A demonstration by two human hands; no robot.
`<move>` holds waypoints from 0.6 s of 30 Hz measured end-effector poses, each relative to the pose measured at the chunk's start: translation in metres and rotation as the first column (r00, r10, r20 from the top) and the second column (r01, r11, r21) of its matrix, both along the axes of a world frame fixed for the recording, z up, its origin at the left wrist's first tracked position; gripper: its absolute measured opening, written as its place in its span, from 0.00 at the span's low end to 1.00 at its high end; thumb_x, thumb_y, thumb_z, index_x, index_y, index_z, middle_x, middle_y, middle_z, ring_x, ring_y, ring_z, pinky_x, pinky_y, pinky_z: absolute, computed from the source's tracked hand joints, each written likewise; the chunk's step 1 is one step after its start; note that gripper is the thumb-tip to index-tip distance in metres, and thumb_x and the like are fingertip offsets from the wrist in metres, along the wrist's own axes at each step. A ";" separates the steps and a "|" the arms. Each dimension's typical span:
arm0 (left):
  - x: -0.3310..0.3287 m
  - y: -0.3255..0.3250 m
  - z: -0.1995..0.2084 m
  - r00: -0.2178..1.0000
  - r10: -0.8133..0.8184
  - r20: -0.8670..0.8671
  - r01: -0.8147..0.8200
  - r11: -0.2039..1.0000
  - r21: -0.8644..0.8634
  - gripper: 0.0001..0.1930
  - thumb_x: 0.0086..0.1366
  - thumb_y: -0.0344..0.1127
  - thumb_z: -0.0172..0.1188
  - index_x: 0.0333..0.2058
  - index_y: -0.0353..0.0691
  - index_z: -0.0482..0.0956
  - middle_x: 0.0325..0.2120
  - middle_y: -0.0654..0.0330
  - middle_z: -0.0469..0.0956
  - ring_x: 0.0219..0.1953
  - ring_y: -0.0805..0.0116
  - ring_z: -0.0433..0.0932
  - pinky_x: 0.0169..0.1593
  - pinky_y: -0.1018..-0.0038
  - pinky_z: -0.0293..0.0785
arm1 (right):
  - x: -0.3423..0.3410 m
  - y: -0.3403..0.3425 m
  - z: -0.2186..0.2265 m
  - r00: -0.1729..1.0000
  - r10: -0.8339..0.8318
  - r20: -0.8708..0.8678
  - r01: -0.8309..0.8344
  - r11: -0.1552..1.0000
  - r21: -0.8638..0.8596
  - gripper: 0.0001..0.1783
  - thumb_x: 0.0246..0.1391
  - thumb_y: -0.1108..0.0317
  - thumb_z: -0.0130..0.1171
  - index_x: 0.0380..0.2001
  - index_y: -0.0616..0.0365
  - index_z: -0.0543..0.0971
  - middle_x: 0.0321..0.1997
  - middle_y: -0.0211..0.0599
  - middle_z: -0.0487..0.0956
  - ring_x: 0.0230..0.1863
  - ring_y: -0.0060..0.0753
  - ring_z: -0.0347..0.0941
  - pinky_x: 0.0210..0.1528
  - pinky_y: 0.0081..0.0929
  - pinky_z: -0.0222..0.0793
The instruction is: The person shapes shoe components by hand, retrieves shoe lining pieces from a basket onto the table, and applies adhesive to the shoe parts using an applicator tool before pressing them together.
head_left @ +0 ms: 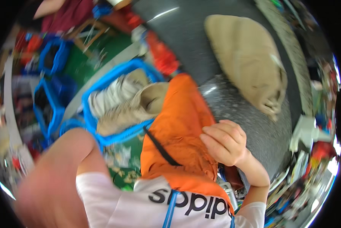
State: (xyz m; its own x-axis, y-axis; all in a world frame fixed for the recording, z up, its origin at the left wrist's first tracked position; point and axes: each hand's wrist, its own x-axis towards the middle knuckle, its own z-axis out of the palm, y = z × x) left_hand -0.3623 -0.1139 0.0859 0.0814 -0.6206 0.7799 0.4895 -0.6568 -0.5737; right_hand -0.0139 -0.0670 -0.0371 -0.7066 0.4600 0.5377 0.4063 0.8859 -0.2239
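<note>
My right hand [225, 142] hovers beside the orange garment or cloth [182, 114] over my lap, near the edge of the dark tabletop [250, 133]. Its fingers are curled and pressed together; the palm side is hidden, so what it holds, if anything, does not show. At the left, my left arm is bent with its elbow up and smeared by motion; the hand itself is out of view. A beige fabric piece [250, 60], gathered at its near end, lies on the tabletop beyond my right hand.
Left of my lap stands a blue plastic basket [119, 138] with a stack of nested beige fabric pieces [123, 114] and a whitish bundle [113, 95]. More blue baskets [50, 106] stand farther left on a green floor. A red cloth [161, 53] lies beside the table; clutter fills the right side.
</note>
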 end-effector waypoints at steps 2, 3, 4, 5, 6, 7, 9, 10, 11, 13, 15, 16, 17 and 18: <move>0.022 0.068 -0.069 0.949 0.090 0.302 0.124 0.775 -0.620 0.11 0.62 0.37 0.51 0.40 0.39 0.72 0.48 0.58 0.72 0.55 0.64 0.67 0.61 0.63 0.58 | -0.025 0.000 -0.020 0.997 0.047 0.053 -0.042 0.995 -0.094 0.12 0.35 0.75 0.60 0.30 0.60 0.79 0.37 0.36 0.78 0.37 0.34 0.74 0.42 0.31 0.71; 0.002 0.099 -0.120 0.860 0.163 0.483 0.334 0.537 -0.775 0.14 0.62 0.36 0.50 0.44 0.37 0.72 0.48 0.56 0.72 0.54 0.62 0.68 0.60 0.64 0.60 | -0.027 0.002 -0.031 0.995 0.070 0.064 -0.062 0.990 -0.124 0.12 0.35 0.75 0.60 0.30 0.60 0.79 0.37 0.36 0.78 0.37 0.34 0.74 0.42 0.31 0.71; -0.024 0.084 -0.148 0.742 0.294 0.602 0.539 0.272 -0.797 0.17 0.63 0.35 0.49 0.48 0.35 0.72 0.48 0.54 0.72 0.53 0.60 0.69 0.58 0.65 0.62 | -0.029 0.004 -0.035 0.996 0.049 0.077 -0.034 0.982 -0.183 0.13 0.34 0.76 0.60 0.30 0.60 0.78 0.36 0.36 0.77 0.36 0.35 0.73 0.41 0.32 0.71; -0.036 0.079 -0.191 0.857 0.513 0.037 0.049 -0.010 -0.999 0.19 0.60 0.35 0.54 0.51 0.38 0.71 0.51 0.56 0.71 0.56 0.61 0.66 0.59 0.69 0.59 | -0.036 0.006 -0.037 0.995 0.035 0.092 -0.013 0.971 -0.237 0.14 0.33 0.77 0.61 0.30 0.60 0.78 0.36 0.37 0.77 0.36 0.36 0.73 0.40 0.33 0.71; -0.053 0.072 -0.245 0.835 0.544 -0.076 0.059 -0.226 -0.972 0.21 0.58 0.34 0.57 0.52 0.39 0.71 0.50 0.55 0.71 0.56 0.62 0.66 0.59 0.70 0.59 | -0.041 0.010 -0.037 0.994 0.046 0.099 -0.020 0.968 -0.251 0.16 0.31 0.78 0.62 0.31 0.61 0.78 0.36 0.37 0.76 0.36 0.38 0.72 0.40 0.36 0.70; -0.065 0.065 -0.303 0.787 0.591 -0.177 0.102 -0.407 -0.908 0.21 0.55 0.34 0.61 0.47 0.37 0.72 0.49 0.50 0.71 0.54 0.54 0.66 0.57 0.65 0.60 | -0.045 0.013 -0.036 0.993 0.068 0.101 -0.040 0.965 -0.261 0.16 0.31 0.78 0.62 0.31 0.61 0.78 0.36 0.37 0.76 0.36 0.38 0.72 0.40 0.36 0.70; -0.071 0.039 -0.403 0.802 0.542 -0.253 0.165 -0.607 -0.777 0.23 0.52 0.40 0.63 0.46 0.36 0.72 0.43 0.48 0.72 0.48 0.49 0.69 0.54 0.61 0.63 | -0.048 0.021 -0.035 0.987 0.015 0.160 0.030 0.961 -0.274 0.16 0.33 0.79 0.61 0.32 0.62 0.77 0.37 0.38 0.76 0.37 0.40 0.71 0.41 0.37 0.70; -0.065 0.031 -0.439 0.787 0.519 -0.333 0.200 -0.725 -0.659 0.27 0.51 0.43 0.64 0.47 0.35 0.71 0.45 0.47 0.71 0.50 0.48 0.67 0.54 0.60 0.62 | -0.049 0.025 -0.035 0.983 0.011 0.185 0.042 0.959 -0.279 0.15 0.35 0.78 0.60 0.33 0.63 0.77 0.37 0.39 0.76 0.38 0.40 0.71 0.43 0.37 0.69; -0.058 0.029 -0.467 0.779 0.479 -0.405 0.232 -0.820 -0.524 0.31 0.49 0.46 0.65 0.49 0.35 0.70 0.46 0.46 0.70 0.51 0.47 0.66 0.55 0.59 0.61 | -0.050 0.029 -0.034 0.980 0.014 0.197 0.043 0.959 -0.280 0.15 0.35 0.78 0.60 0.33 0.63 0.77 0.37 0.39 0.76 0.38 0.40 0.71 0.43 0.37 0.69; -0.049 0.035 -0.512 0.721 0.524 -0.453 0.273 -0.816 -0.509 0.35 0.48 0.49 0.65 0.51 0.34 0.67 0.50 0.46 0.67 0.54 0.47 0.63 0.56 0.58 0.59 | -0.057 0.038 -0.033 0.970 0.002 0.245 0.065 0.962 -0.266 0.15 0.36 0.77 0.60 0.33 0.63 0.77 0.38 0.39 0.76 0.37 0.40 0.71 0.43 0.38 0.69; -0.049 0.053 -0.531 0.660 0.557 -0.505 0.311 -0.813 -0.492 0.39 0.47 0.52 0.65 0.54 0.34 0.65 0.53 0.46 0.64 0.57 0.47 0.61 0.58 0.57 0.57 | -0.062 0.046 -0.035 0.968 -0.004 0.253 0.077 0.957 -0.281 0.14 0.37 0.77 0.59 0.33 0.62 0.78 0.38 0.38 0.76 0.36 0.40 0.71 0.42 0.38 0.68; -0.049 0.070 -0.540 0.633 0.550 -0.545 0.285 -0.820 -0.497 0.42 0.47 0.53 0.65 0.55 0.34 0.62 0.56 0.46 0.60 0.59 0.49 0.58 0.59 0.56 0.56 | -0.064 0.050 -0.035 0.962 -0.025 0.272 0.101 0.958 -0.269 0.13 0.37 0.77 0.59 0.32 0.62 0.78 0.38 0.37 0.77 0.35 0.39 0.70 0.41 0.38 0.67; -0.051 0.088 -0.544 0.599 0.546 -0.586 0.261 -0.825 -0.502 0.44 0.47 0.55 0.65 0.57 0.34 0.59 0.59 0.47 0.57 0.61 0.50 0.55 0.60 0.55 0.54 | -0.064 0.055 -0.035 0.957 -0.042 0.287 0.120 0.959 -0.257 0.12 0.38 0.77 0.58 0.32 0.61 0.78 0.37 0.37 0.77 0.34 0.38 0.70 0.39 0.37 0.67; -0.057 0.106 -0.548 0.605 0.489 -0.628 0.284 -0.870 -0.403 0.45 0.47 0.56 0.64 0.58 0.37 0.57 0.62 0.50 0.54 0.64 0.55 0.52 0.61 0.55 0.53 | -0.064 0.057 -0.038 0.955 -0.047 0.294 0.126 0.958 -0.259 0.10 0.40 0.72 0.59 0.31 0.59 0.79 0.35 0.34 0.78 0.31 0.34 0.69 0.36 0.34 0.63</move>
